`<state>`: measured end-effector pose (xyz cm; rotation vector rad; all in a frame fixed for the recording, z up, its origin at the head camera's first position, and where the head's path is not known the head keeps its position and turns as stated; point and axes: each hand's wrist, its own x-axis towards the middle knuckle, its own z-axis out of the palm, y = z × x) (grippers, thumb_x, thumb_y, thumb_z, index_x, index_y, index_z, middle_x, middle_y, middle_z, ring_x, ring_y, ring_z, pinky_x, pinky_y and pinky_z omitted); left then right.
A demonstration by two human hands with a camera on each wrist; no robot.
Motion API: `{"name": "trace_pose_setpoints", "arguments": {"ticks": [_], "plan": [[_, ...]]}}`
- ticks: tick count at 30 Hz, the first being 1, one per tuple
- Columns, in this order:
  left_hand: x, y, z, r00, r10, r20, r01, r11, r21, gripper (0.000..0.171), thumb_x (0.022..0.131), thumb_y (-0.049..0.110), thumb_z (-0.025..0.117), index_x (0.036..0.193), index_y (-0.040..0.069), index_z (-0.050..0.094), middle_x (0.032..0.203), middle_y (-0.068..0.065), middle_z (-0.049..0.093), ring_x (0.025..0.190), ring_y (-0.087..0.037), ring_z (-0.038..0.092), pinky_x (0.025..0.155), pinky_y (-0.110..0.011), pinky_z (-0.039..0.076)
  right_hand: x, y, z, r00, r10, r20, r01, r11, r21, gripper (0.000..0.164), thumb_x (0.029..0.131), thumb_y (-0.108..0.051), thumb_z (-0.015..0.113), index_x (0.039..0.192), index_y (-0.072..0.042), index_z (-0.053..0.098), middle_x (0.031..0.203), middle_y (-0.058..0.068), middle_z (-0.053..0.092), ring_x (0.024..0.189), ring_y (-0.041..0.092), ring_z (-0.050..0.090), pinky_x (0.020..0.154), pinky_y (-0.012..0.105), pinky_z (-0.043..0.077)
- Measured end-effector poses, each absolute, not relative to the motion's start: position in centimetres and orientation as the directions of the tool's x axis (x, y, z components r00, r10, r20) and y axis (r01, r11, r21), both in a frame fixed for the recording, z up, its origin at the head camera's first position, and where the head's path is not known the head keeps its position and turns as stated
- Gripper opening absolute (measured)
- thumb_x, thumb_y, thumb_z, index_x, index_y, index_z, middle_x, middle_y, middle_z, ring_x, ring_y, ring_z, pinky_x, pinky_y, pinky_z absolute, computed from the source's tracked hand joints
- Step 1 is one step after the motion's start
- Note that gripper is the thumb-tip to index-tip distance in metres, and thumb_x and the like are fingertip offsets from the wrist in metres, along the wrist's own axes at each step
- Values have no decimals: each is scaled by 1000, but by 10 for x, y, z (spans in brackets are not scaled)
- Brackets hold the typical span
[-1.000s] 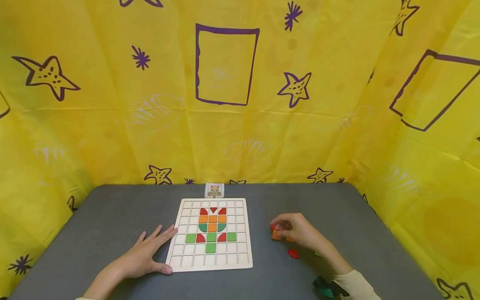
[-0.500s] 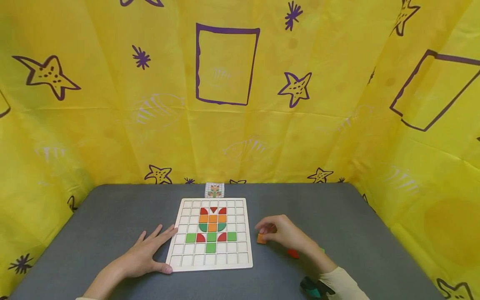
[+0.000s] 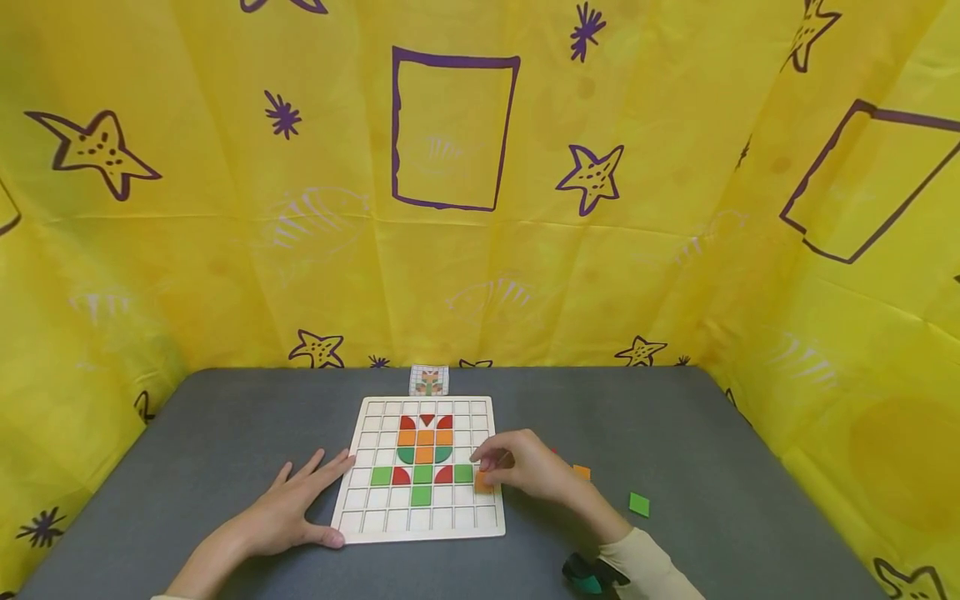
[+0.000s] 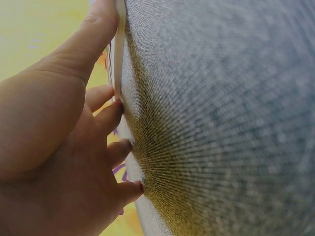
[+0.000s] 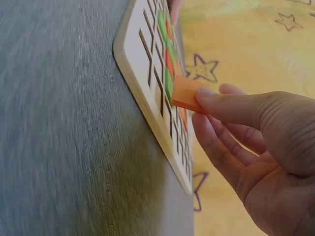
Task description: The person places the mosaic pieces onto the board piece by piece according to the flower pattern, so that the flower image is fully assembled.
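A pale grid board (image 3: 476, 518) lies on the grey table, bearing a tulip-like pattern of red, orange and green tiles. Spread out at its left side, my left hand (image 3: 281, 512) touches the edge with thumb and forefinger; the left wrist view has that hand (image 4: 64, 128) against the board's rim (image 4: 119, 54). Between thumb and fingers, my right hand (image 3: 525, 467) pinches an orange square tile (image 3: 483, 482) over the board's right columns, beside a light green tile (image 3: 463, 473). Seen from the right wrist, the orange tile (image 5: 185, 93) is tilted.
Behind the board is a small pattern card (image 3: 429, 381). Right of my right hand lie a loose green square tile (image 3: 639, 504) and an orange tile (image 3: 582, 472), partly hidden by the arm. A yellow patterned curtain (image 3: 450, 250) surrounds the table.
My right hand has carried the orange tile leftward from the loose pieces to over the board. The loose green tile has come into full view. My left hand has stayed put.
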<state>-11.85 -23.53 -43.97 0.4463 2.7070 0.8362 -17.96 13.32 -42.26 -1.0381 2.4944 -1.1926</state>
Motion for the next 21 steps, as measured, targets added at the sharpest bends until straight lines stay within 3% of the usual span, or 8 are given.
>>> {"name": "trace_pose_setpoints", "arguments": {"ticks": [7,21], "plan": [[-119,-235,-440,-913,365,-182,197,785,587,109,61,53,84,152,13,38,158,-16,30,144,-52,10,106,-73,-4,-177,110,-429,-696,-708,122,-524,384,-761,20,82,0,76,102,-3,73,84,-3,69,78,1,60,74,20,54],[-117,-236,-439,-914,374,-155,217,776,593,108,61,54,83,151,12,39,157,-16,31,143,-52,11,107,-73,-3,-175,84,-434,-687,-712,145,-552,381,-742,18,84,2,73,99,-6,74,86,-5,70,77,-2,60,73,17,53]]}}
